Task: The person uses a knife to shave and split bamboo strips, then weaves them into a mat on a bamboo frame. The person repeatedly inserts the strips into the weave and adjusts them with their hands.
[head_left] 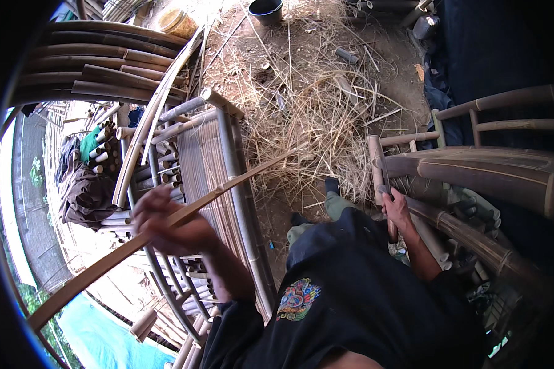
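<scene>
Your blurred left hand [175,226] curls around a bamboo strip [98,271]; your right hand [398,210] grips a bladed tool [392,232]: apparently positioning, calling for steady support.

Hands [194,235] apart: left around a long bamboo strip [104,263], right around a knife [392,232], shavings [320,123] beyond
</scene>
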A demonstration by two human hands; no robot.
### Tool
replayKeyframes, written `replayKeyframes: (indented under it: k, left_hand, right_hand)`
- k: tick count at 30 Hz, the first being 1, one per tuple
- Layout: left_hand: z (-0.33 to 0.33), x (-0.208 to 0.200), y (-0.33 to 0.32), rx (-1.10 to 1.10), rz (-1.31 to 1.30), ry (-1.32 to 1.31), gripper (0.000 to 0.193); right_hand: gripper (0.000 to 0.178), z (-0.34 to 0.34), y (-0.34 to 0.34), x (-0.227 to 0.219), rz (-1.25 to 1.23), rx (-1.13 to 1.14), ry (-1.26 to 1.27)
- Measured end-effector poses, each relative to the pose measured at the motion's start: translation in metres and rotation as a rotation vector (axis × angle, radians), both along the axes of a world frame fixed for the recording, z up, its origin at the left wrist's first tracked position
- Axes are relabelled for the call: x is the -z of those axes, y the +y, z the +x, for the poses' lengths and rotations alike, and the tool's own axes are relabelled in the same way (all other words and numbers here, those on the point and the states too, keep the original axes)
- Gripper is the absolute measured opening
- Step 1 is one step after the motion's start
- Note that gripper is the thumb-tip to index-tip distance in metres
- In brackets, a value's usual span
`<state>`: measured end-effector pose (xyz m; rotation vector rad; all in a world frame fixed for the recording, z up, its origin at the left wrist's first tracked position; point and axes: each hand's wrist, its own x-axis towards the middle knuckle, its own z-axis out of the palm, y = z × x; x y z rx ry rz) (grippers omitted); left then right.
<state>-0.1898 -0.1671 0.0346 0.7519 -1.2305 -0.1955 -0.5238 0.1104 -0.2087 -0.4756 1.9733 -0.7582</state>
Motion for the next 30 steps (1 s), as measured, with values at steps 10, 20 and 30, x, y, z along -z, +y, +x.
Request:
replayKeyframes:
  k: [10, 20, 30]
  left_hand:
    - [-0.062, -0.092, 0.029, 0.296, -0.043, 0.038, 0.047]
    - [-0.068, -0.083, 0.060, 0.568, -0.119, 0.123, 0.051]
    - [-0.080, -0.077, 0.043, 0.620, -0.124, 0.131, 0.049]
  right_hand:
    - [0.030, 0.046, -0.112, -0.190, -0.347, -0.525, 0.154]
    - [0.022, 0.130, -0.138, -0.297, -0.732, -0.875, 0.013]
    - [0.026, 0.138, -0.148, -0.262, -0.671, -0.822, 0.270]
